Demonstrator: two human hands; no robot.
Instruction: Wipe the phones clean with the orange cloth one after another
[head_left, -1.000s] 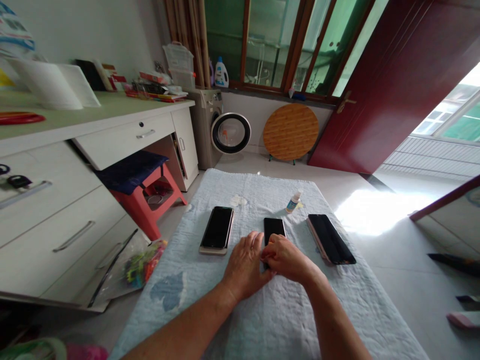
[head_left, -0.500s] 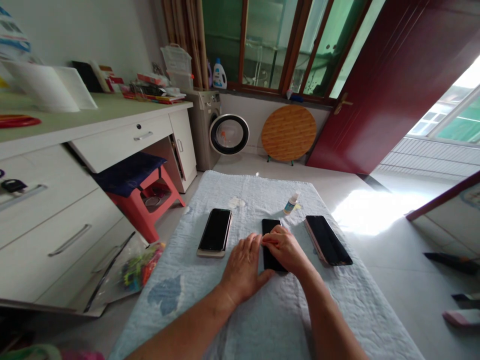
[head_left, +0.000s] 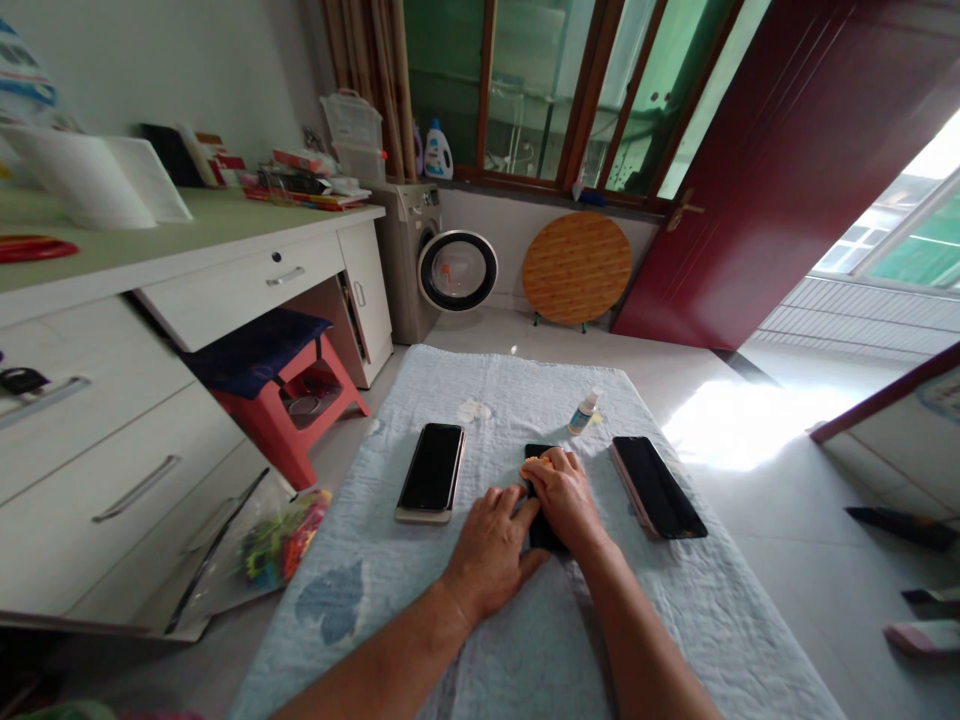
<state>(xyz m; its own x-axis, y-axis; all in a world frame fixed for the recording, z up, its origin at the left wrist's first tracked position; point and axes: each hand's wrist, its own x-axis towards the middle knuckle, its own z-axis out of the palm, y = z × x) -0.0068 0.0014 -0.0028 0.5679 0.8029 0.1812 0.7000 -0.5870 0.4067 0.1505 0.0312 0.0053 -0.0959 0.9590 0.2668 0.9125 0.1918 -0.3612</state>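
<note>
Showing, left to right on the cloth-covered counter (head_left: pixel 390 560): left phone (head_left: pixel 433 468); left hand (head_left: pixel 486 548) — fingers loosely spread — at the left edge of the middle phone (head_left: pixel 546 538); right hand (head_left: pixel 564 502), fingers pinching an orange cloth (head_left: pixel 533 467) over its screen; spray bottle (head_left: pixel 583 413); right phone (head_left: pixel 660 488).

On the quilted cover (head_left: pixel 517 385), the centre smartphone (head_left: pixel 544 532) lies between the left smartphone (head_left: pixel 433 468) and the right smartphone (head_left: pixel 660 488). The spray bottle (head_left: pixel 583 413) stands behind, between centre and right smartphones.
</note>
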